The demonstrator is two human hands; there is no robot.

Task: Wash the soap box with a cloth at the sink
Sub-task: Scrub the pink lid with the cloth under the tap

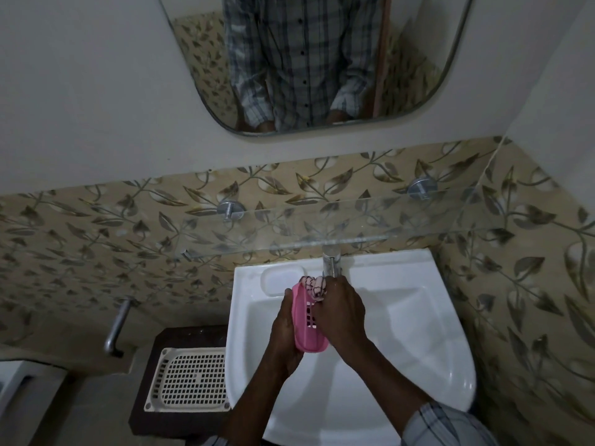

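Observation:
A pink plastic soap box (304, 323) with a slotted bottom is held over the white sink (418, 333), tilted on its side. My left hand (285, 329) grips it from the left along its outer wall. My right hand (341, 313) presses a checked pink and white cloth (315, 286) into the box's open side. The cloth bunches out at the far end, just under the metal tap (331, 262). I cannot tell whether water is running.
A glass shelf (354, 226) on two metal brackets juts out above the tap. A mirror (306, 59) hangs on the wall above. Left of the sink, a white perforated tray (190, 379) lies on a dark stand, with a metal handle (117, 326) beyond it.

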